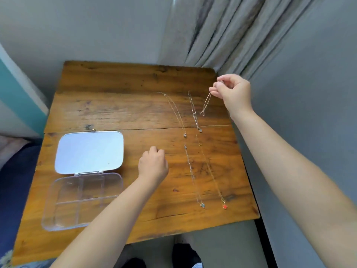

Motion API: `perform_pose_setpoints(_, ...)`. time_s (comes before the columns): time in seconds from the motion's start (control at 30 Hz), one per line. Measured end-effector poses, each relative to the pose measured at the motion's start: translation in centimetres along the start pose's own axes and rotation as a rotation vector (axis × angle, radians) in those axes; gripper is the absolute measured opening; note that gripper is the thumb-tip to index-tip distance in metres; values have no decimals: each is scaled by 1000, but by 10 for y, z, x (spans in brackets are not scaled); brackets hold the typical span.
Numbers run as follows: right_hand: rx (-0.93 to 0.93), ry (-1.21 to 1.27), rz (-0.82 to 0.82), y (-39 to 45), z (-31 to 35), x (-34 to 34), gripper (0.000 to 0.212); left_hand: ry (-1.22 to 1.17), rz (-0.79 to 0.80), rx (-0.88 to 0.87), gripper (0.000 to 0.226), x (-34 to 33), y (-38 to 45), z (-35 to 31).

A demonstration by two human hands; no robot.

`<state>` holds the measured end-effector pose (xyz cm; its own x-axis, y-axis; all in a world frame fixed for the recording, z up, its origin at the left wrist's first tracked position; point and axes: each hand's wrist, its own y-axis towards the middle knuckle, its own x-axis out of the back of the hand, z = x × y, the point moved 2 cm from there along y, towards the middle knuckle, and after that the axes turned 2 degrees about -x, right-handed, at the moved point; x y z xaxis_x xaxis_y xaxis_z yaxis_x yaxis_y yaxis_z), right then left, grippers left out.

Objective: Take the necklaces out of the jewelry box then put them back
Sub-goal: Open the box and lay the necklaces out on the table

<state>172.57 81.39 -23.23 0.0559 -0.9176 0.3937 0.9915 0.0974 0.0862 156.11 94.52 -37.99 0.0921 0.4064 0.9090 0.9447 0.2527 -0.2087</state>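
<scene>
A clear plastic jewelry box (58, 219) lies open at the table's left front, its mirrored lid (88, 151) folded back flat; its compartments look empty. My right hand (232, 91) is raised over the far right corner, pinching a thin gold necklace (206, 104) that dangles down to the wood. Several necklaces lie stretched out on the right half: one with a clear stone (176, 115), a doubled chain (194, 113), one with a blue pendant (193, 176), and one with a red pendant (212, 175). My left hand (152, 163) rests curled on the table between box and necklaces, seemingly holding nothing.
The wooden table (119, 105) stands in a corner, with a grey wall behind and grey curtains (231, 31) at the back right. A dark blue seat (17, 180) is at the left. My feet (183, 252) show below the front edge.
</scene>
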Motion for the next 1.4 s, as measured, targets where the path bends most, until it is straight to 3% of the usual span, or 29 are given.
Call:
perform_pose_setpoints(0.23, -104, -19, 46, 32, -103, 31, 9, -84, -19, 132, 29, -55, 45, -38)
perform_pose_setpoints(0.47, -425, -128, 226, -70, -236, 64, 10, -33, -80, 126, 47, -108, 30, -31)
perform_pose_setpoints(0.53, -370, -280, 248, -95, -251, 68, 12, -21, -88, 108, 48, -111, 27, -30)
perform_pose_setpoints(0.63, -150, -435, 223, -114, -254, 68, 11, -4, -86, 121, 49, -113, 26, -32)
perform_pose_setpoints(0.87, 124, -585, 343, -147, -251, 66, 5, 30, -55, 121, 51, -117, 16, -41)
perform_pose_setpoints(1.17, 179, -642, 321, -170, -240, 73, 10, 66, -2, 31, 47, -103, -13, -35)
perform_pose_setpoints(1.4, 310, -487, 420, -164, -159, -27, 10, 28, -198, 45, 27, -45, -57, 33)
